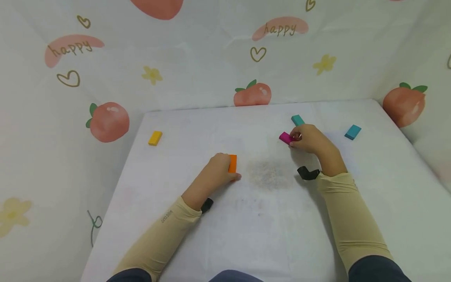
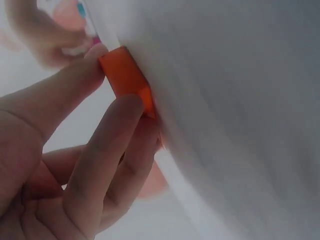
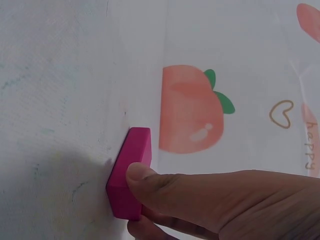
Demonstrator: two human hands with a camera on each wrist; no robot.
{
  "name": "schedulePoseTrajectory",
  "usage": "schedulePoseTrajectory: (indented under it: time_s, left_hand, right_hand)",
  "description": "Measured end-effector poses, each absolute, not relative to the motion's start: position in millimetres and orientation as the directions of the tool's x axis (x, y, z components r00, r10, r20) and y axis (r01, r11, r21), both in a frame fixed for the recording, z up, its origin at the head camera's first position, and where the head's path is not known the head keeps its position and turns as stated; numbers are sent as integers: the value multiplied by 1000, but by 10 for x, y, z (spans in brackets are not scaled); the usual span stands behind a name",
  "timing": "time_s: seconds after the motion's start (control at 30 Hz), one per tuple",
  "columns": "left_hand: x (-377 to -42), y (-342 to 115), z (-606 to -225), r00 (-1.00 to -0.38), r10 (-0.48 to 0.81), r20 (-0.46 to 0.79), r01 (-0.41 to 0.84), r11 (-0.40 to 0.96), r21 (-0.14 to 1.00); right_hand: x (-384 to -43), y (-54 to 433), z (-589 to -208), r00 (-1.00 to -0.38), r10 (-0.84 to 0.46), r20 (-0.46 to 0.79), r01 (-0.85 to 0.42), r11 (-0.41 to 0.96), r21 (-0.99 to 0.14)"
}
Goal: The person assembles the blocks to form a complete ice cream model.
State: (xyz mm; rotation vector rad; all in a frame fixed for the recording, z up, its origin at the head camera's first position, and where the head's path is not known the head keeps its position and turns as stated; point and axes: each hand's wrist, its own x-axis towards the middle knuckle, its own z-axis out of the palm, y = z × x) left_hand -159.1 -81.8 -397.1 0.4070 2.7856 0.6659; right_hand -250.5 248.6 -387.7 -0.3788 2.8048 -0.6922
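Observation:
An orange block lies on the white table near its middle. My left hand grips it, thumb at one end and fingertips at the other, as the left wrist view shows the orange block between them. Farther back and to the right, my right hand pinches a magenta block between thumb and fingers. In the right wrist view the magenta block appears to rest against the table. Just behind the right hand lies a teal block, partly covered by the fingers.
A yellow block lies at the back left of the table. A blue block sits at the back right. Behind the table hangs a white printed cloth. Black wrist pieces stick out beside the sleeves.

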Motion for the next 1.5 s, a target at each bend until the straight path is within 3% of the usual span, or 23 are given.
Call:
schedulePoseTrajectory:
  time_s: [0.3, 0.6, 0.77, 0.93, 1.2, 1.5]
  left_hand:
    - [-1403, -415, -3988, -904, 410, -123, 301, 812, 500]
    - [-1417, -485, -3889, -904, 413, -113, 301, 800, 520]
    - [-1604, -564, -3743, -904, 426, -35, 345, 775, 530]
    - [-1877, -548, -3685, -864, 503, 4, 435, 744, 507]
    - [-2257, -323, -3714, -782, 618, -82, 526, 725, 443]
    - [-2488, -229, -3897, -742, 657, -136, 530, 698, 482]
  right_hand:
    - [-2469, 2453, -3837, -932, -321, -170, -201, 846, -493]
    - [-2501, 2360, -3895, -912, -398, -101, -303, 819, -487]
    - [-2495, 2257, -3883, -899, -427, -99, -331, 809, -485]
    - [-2444, 2114, -3894, -887, -439, -146, -319, 809, -493]
    - [-2368, 1946, -3938, -864, -482, -149, -340, 774, -534]
    - [-2350, 1888, -3952, -836, -543, -80, -418, 724, -549]
